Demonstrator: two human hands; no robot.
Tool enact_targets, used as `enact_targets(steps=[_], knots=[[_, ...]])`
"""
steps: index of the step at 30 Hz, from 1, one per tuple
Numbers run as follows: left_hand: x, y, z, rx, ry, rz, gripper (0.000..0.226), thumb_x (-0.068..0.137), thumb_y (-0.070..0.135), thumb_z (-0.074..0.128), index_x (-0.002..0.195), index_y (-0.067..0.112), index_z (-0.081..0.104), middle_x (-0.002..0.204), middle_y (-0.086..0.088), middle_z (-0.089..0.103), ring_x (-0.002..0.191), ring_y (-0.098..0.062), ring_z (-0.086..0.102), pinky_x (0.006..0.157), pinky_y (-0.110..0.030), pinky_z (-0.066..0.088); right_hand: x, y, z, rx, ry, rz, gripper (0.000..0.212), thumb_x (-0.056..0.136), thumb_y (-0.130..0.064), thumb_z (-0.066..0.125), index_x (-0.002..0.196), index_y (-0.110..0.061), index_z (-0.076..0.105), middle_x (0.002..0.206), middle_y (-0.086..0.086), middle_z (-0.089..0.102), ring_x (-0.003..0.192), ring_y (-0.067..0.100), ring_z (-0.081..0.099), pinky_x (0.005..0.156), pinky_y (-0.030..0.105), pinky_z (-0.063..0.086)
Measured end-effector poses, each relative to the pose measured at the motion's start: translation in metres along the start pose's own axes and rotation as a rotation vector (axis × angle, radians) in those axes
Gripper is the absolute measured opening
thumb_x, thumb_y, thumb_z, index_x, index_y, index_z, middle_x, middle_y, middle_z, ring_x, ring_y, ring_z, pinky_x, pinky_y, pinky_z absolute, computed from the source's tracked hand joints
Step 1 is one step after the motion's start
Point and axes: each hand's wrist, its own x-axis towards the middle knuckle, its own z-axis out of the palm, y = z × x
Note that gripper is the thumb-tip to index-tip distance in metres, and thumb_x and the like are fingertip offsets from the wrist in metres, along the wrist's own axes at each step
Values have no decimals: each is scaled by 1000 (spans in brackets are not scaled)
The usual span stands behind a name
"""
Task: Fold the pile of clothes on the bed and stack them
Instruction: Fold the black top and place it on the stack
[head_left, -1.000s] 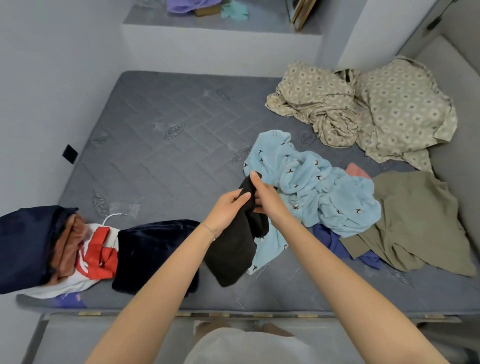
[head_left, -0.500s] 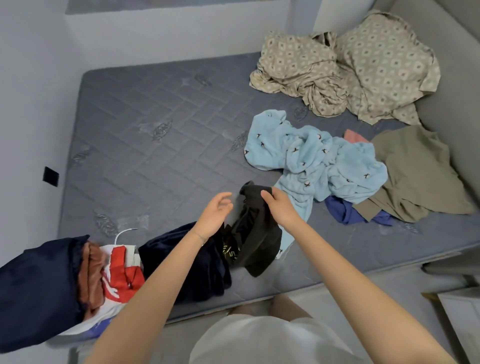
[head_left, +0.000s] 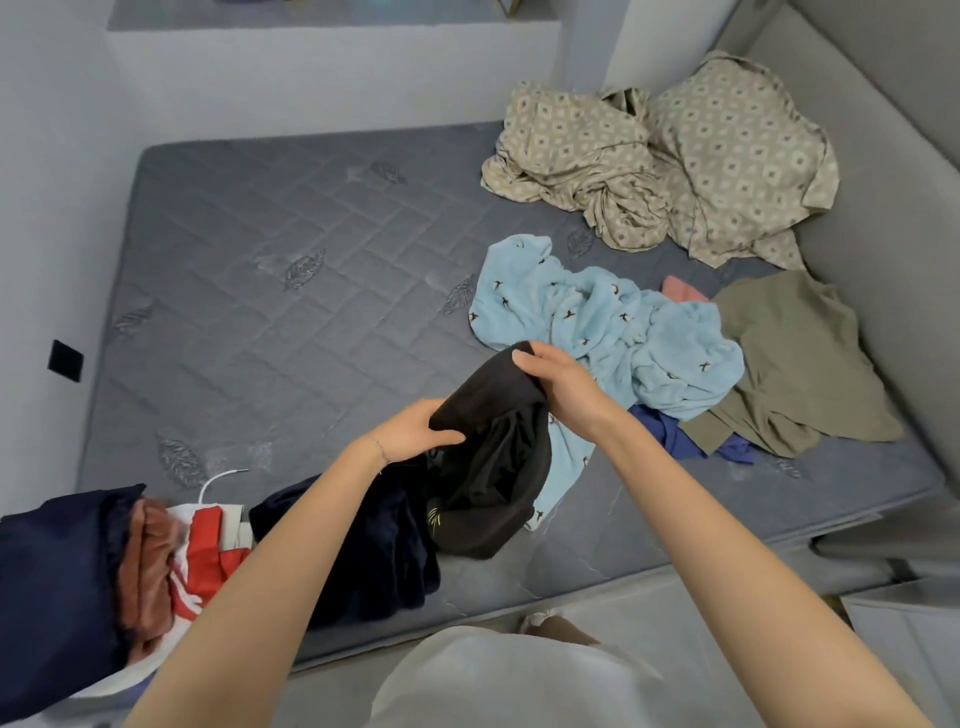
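Head view looks down on a grey quilted mattress (head_left: 270, 291) with the person's two hands raised over its near edge. The left hand (head_left: 413, 431) grips one edge of a black garment (head_left: 493, 467), thumb curled over the cloth. The right hand (head_left: 563, 389) pinches the same garment's upper edge, a little farther and to the right. Between the two grips the fabric sags in a bunched loop. Its lower part droops to the mattress, touching a dark navy folded garment (head_left: 374, 540) on the left and lying over the tail of a light blue bird-print fleece (head_left: 623, 332) on the right.

The step in hand looks like opening the black piece out to find its shape. To do it well, the hands should probably slide apart along one edge until it pulls straight, lift so the hanging part clears the fleece, then lay it flat on the bare quilting to the far left before folding. Dragging the fleece along is the likely snag.

An olive garment (head_left: 795, 364) and a beige patterned sheet (head_left: 675, 156) lie unfolded on the far right. A red-and-white garment (head_left: 208, 545) sits at the near left.
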Motion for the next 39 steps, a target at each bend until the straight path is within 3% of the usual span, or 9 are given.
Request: enact_targets(steps=[5,10,13,17,22,25,29,34,39], knots=[[-5,-8,-6,42,194,21,12,95,14,62,105,11,68,100,-5,71,93,-9,65,86,-25,48,1,-15,-21,-134,73,-29,21,100,-24,53,81,-16,57,73,-11,61,70,3,59,68,18,45],[-12,13,-25,207,351,131,8,92,11,64,90,3,66,89,-11,68,83,-15,61,81,-33,45,3,-19,-43,-471,81,27,37,77,-30,83,105,-14,65,94,-6,70,86,5,67,78,19,53],[-15,25,-29,187,372,132,12,91,17,67,85,6,67,83,-8,68,77,-13,61,76,-29,44,4,-26,-45,-364,143,-5,16,81,-19,79,92,-11,71,85,-4,76,81,7,71,70,18,54],[-21,18,-28,82,329,31,9,88,26,72,81,22,70,72,16,68,68,2,60,64,-15,44,10,-40,-51,-251,226,-75,4,87,-17,73,89,-14,72,81,-7,75,77,5,71,65,14,51],[-24,-20,-28,210,236,-144,13,90,12,69,103,13,68,102,-4,71,94,-19,66,80,-27,49,16,-41,-56,-167,226,-96,3,89,-15,70,91,-14,72,89,-2,76,86,11,71,74,21,54],[-27,-30,-24,197,326,-134,7,94,14,63,98,9,63,98,-9,66,94,-23,61,73,-23,43,16,-39,-69,-174,265,-98,5,89,-19,71,94,-17,71,94,-1,75,91,14,70,79,25,53],[-26,-15,-27,248,500,-96,22,93,24,65,90,2,60,85,-11,63,78,-19,57,64,-19,38,17,-44,-83,-247,420,-155,3,90,-21,70,89,-20,67,86,-9,70,76,0,65,68,13,50],[-29,17,-44,423,598,-54,36,89,39,68,68,15,52,65,-1,54,67,-22,53,66,-38,40,25,-43,-103,-290,514,-168,8,92,-24,66,86,-19,66,84,-6,68,83,12,63,78,25,49],[-22,37,-28,217,628,-38,42,90,40,67,66,7,56,64,-3,55,61,-13,49,61,-31,37,22,-37,-112,-245,521,-119,9,96,-24,60,91,-19,65,94,0,69,88,14,64,81,28,50]])
